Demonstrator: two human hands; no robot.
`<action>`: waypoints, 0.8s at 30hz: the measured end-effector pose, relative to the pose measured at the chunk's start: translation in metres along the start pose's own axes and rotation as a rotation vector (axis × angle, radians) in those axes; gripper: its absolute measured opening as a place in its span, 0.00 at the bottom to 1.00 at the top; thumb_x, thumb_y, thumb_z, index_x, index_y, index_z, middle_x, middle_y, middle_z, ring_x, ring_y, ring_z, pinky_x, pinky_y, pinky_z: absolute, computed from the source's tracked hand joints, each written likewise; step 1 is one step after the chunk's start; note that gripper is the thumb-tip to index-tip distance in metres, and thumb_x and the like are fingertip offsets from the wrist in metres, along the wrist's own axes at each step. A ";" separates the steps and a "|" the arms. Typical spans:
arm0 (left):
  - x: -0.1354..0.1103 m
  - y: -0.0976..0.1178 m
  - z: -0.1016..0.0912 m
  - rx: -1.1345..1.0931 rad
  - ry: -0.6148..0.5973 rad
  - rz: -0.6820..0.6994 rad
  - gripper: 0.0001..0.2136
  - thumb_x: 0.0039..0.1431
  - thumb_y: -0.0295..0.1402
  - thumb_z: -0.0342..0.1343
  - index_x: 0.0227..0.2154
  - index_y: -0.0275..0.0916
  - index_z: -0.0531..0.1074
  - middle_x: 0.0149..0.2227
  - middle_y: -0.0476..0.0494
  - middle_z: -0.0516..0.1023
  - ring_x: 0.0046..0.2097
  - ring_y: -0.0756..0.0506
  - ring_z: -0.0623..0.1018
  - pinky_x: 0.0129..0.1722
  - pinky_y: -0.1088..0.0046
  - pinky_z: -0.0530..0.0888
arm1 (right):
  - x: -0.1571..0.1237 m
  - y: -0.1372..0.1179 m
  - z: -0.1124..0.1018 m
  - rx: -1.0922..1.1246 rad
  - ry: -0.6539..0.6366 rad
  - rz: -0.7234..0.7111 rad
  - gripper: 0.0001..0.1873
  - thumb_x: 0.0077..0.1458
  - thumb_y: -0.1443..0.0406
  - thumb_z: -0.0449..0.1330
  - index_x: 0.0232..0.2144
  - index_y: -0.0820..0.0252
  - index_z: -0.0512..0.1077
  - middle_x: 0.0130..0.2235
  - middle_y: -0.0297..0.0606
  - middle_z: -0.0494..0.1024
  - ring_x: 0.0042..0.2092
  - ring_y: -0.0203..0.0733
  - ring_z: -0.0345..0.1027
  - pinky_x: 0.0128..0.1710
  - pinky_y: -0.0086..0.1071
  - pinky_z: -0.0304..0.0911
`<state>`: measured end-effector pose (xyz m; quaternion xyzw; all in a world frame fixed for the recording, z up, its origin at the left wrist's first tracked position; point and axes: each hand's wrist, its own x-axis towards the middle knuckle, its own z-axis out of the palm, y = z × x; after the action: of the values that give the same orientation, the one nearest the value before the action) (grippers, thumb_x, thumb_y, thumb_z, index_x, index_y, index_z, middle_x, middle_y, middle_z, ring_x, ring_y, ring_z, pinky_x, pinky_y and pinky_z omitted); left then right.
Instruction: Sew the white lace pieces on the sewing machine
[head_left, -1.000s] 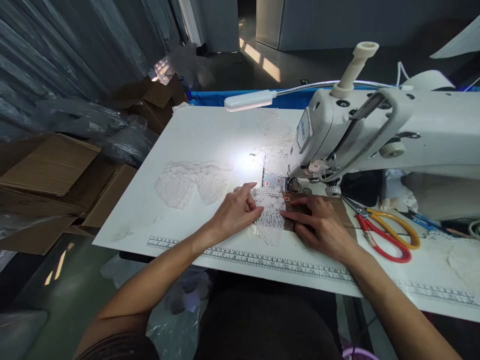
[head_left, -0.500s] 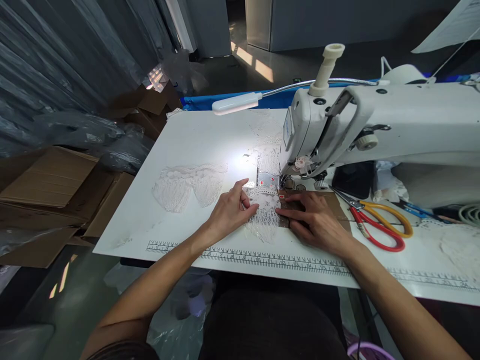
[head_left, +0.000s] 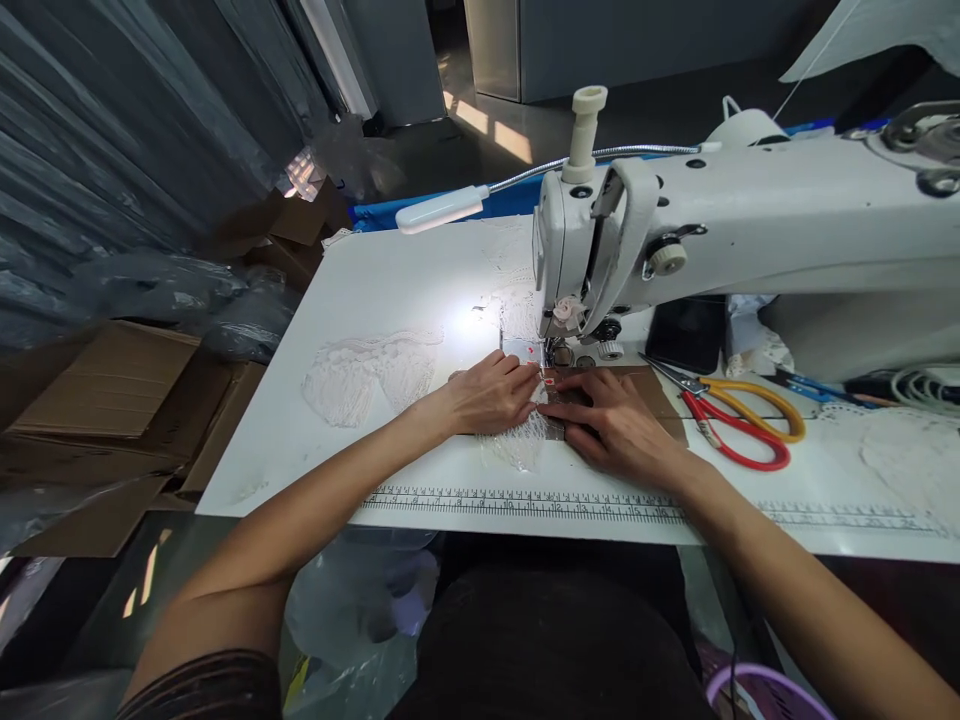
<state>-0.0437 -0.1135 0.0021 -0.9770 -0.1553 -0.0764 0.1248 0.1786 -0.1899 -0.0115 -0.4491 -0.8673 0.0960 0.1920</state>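
Observation:
A white lace piece [head_left: 521, 447] with fringe-like strands lies just in front of the sewing machine's needle area [head_left: 546, 350]. My left hand [head_left: 495, 392] covers its upper part, fingers bent and pressed together on the lace close to the presser foot. Stretched out and slightly apart, the fingers of my right hand [head_left: 619, 420] rest on a brown sheet [head_left: 654, 388], their tips at the lace's right edge. More lace [head_left: 517, 312] lies behind the needle, partly hidden by the machine head [head_left: 562, 250].
Another lace piece [head_left: 367, 375] lies left on the white table [head_left: 292, 460]. Right of my right hand are scissors [head_left: 739, 420] with red and yellow handles and a dark flat object [head_left: 686, 332]. A lamp [head_left: 442, 210] shines from above. Cardboard boxes [head_left: 112, 380] stand left.
My left hand has moved right and turned palm-down over the lace, its fingers now together near the presser foot. My right hand stays nearly in place. The camera view has shifted right.

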 end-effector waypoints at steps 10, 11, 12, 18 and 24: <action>-0.003 0.006 -0.003 -0.162 -0.022 -0.234 0.20 0.69 0.40 0.44 0.54 0.32 0.69 0.59 0.34 0.70 0.47 0.38 0.71 0.46 0.58 0.65 | 0.002 0.003 0.005 -0.007 0.040 0.017 0.20 0.60 0.67 0.55 0.52 0.50 0.75 0.53 0.46 0.70 0.54 0.56 0.61 0.51 0.54 0.60; -0.002 0.004 -0.003 -0.209 -0.021 -0.247 0.20 0.69 0.40 0.44 0.54 0.33 0.69 0.60 0.35 0.69 0.47 0.39 0.71 0.46 0.58 0.64 | 0.003 0.004 0.006 -0.002 0.052 0.024 0.20 0.60 0.67 0.55 0.53 0.50 0.75 0.53 0.47 0.69 0.54 0.56 0.61 0.51 0.53 0.61; -0.001 0.001 -0.003 -0.255 -0.019 -0.251 0.19 0.68 0.39 0.45 0.55 0.34 0.69 0.60 0.35 0.69 0.48 0.39 0.71 0.47 0.58 0.64 | 0.004 0.005 0.007 0.005 0.063 0.031 0.20 0.59 0.67 0.55 0.53 0.49 0.75 0.53 0.47 0.69 0.53 0.55 0.61 0.50 0.52 0.62; -0.001 -0.005 0.002 -0.364 -0.004 -0.272 0.20 0.67 0.42 0.46 0.57 0.37 0.67 0.62 0.36 0.66 0.51 0.38 0.70 0.52 0.55 0.62 | 0.005 0.012 0.010 0.041 0.079 0.030 0.24 0.58 0.67 0.56 0.56 0.44 0.72 0.53 0.45 0.69 0.52 0.55 0.62 0.48 0.52 0.65; -0.001 0.001 0.007 -0.309 -0.019 -0.286 0.22 0.68 0.42 0.44 0.58 0.33 0.65 0.64 0.33 0.64 0.55 0.35 0.68 0.52 0.53 0.60 | 0.005 0.012 0.011 0.066 0.106 0.039 0.21 0.59 0.68 0.55 0.54 0.48 0.74 0.52 0.46 0.69 0.53 0.55 0.62 0.49 0.52 0.64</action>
<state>-0.0435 -0.1133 -0.0048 -0.9532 -0.2798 -0.1069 -0.0399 0.1805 -0.1789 -0.0239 -0.4636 -0.8435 0.1043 0.2503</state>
